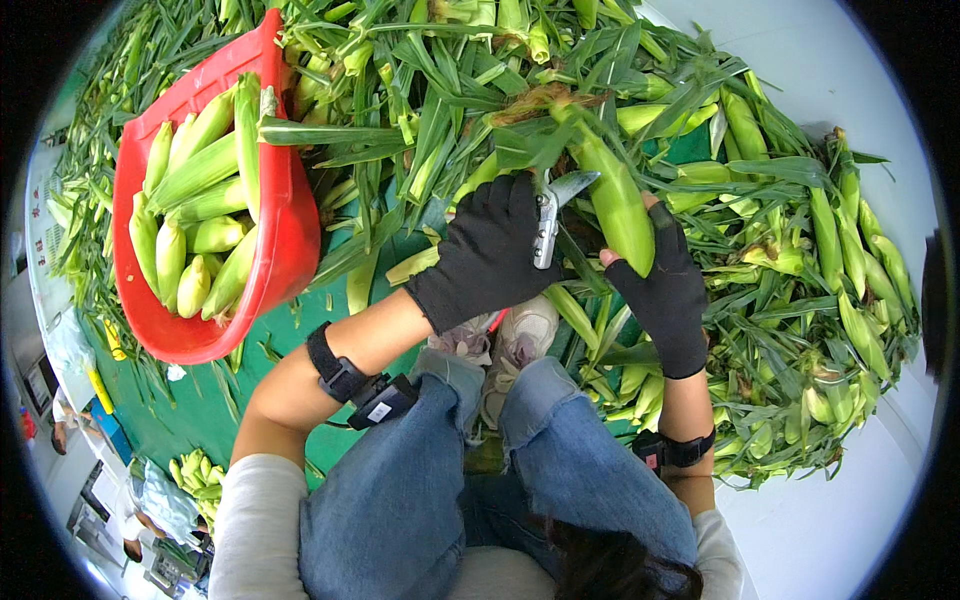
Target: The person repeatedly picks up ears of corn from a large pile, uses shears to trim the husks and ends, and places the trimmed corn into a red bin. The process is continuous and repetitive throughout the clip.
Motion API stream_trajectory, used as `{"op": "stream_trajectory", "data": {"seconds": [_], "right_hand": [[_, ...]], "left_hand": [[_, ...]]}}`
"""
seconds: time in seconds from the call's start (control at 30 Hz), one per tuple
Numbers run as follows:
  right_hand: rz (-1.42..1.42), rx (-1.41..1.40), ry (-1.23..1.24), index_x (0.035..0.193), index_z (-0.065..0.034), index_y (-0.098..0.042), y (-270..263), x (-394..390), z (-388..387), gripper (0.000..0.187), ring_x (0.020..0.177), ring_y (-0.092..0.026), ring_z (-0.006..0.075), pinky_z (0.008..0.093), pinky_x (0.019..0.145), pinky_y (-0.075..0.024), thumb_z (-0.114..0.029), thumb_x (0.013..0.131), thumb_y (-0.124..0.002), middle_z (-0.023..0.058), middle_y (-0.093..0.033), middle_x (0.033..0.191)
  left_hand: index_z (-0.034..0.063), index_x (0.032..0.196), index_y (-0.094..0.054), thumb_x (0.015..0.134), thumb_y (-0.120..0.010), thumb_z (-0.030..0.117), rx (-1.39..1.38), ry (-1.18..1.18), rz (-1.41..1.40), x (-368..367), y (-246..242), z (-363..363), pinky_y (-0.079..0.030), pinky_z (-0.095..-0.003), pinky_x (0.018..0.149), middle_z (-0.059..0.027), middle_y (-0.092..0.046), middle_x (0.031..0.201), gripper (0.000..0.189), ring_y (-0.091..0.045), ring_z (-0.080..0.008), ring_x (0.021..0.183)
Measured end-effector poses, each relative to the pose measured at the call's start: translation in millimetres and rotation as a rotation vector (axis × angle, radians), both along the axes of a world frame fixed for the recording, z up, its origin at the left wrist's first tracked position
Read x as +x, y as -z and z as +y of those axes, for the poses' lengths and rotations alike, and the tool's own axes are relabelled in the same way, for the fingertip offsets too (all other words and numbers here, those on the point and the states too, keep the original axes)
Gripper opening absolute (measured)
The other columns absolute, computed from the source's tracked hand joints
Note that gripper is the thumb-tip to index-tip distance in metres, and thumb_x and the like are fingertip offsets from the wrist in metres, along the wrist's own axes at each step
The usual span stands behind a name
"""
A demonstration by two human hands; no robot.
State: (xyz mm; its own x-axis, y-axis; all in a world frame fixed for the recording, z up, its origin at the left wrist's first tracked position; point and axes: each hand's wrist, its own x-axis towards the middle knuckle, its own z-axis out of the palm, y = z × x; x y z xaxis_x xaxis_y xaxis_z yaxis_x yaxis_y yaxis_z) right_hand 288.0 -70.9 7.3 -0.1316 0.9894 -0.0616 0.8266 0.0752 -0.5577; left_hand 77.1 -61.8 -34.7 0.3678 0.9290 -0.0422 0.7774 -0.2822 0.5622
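My left hand [487, 251], in a black glove with bare fingertips, is closed around metal pruning shears [547, 225]. Their blade points up and right, beside the upper part of a green-husked ear of corn [611, 195]. My right hand [664, 296], gloved alike, grips the lower end of that ear, its thumb on the near side and fingertips at the right edge. Brown silk and leaves [551, 105] lie at the ear's upper end. My left hand hides most of the shears' handles.
A red plastic basket [292, 240] holding several husked-green ears stands at left on a green floor [300, 352]. Heaped corn and leaves [780, 292] spread ahead and right, beside a pale panel [847, 67]. Shoes [517, 337] are below my hands. Other people appear far lower left.
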Motion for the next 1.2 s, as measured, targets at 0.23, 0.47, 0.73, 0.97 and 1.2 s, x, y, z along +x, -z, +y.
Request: {"op": "stream_trajectory", "data": {"seconds": [0.23, 0.47, 0.73, 0.97, 1.2], "right_hand": [[-0.098, -0.048, -0.059, 0.133, -0.0138, -0.042, -8, -7, -1, 0.070, 0.080, -0.063, 0.0359, 0.0403, 0.062, -0.0515, -0.034, 0.073, -0.072, 0.0168, -0.057, 0.107], [-0.182, -0.125, -0.101, 0.133, -0.0137, -0.041, -16, -12, -1, 0.069, 0.079, -0.062, 0.0348, 0.0407, 0.063, -0.0508, -0.033, 0.074, -0.070, 0.0158, -0.056, 0.104], [-0.158, -0.135, -0.119, 0.133, -0.0134, -0.042, -13, -12, -3, 0.068, 0.082, -0.062, 0.0336, 0.0405, 0.065, -0.0509, -0.033, 0.074, -0.070, 0.0160, -0.056, 0.105], [-0.112, -0.198, -0.102, 0.130, -0.0113, -0.044, -13, -5, -3, 0.066, 0.086, -0.062, 0.0340, 0.0399, 0.071, -0.0510, -0.030, 0.073, -0.071, 0.0170, -0.058, 0.105], [0.290, -0.305, 0.092, 0.130, -0.0101, -0.045, -11, 13, -6, 0.064, 0.101, -0.059, 0.0343, 0.0366, 0.083, -0.0491, -0.023, 0.073, -0.072, 0.0173, -0.057, 0.116]], "left_hand": [[-0.0013, 0.117, -0.045, 0.060, -0.073, 0.038, 0.244, 0.128, 0.042, -15, 11, 15, -0.037, -0.0498, 0.086, -0.0216, -0.047, 0.112, 0.074, -0.046, -0.0375, 0.101], [0.0008, 0.121, -0.047, 0.063, -0.072, 0.038, 0.233, 0.105, 0.029, -33, 24, 28, -0.041, -0.0489, 0.087, -0.0218, -0.049, 0.117, 0.073, -0.050, -0.0380, 0.105], [0.0041, 0.138, -0.034, 0.060, -0.076, 0.034, 0.166, 0.237, -0.013, -36, 28, 18, -0.029, -0.0513, 0.104, -0.0236, -0.040, 0.135, 0.094, -0.039, -0.0432, 0.123], [0.0029, 0.130, -0.044, 0.065, -0.075, 0.030, -0.063, 0.389, -0.017, -43, 31, 27, -0.042, -0.0458, 0.092, -0.0215, -0.053, 0.117, 0.077, -0.053, -0.0389, 0.106], [-0.0020, 0.125, -0.043, 0.071, -0.071, 0.028, -0.541, 0.072, -0.280, -58, 2, 45, -0.048, -0.0402, 0.076, -0.0218, -0.060, 0.096, 0.068, -0.061, -0.0353, 0.088]]}}
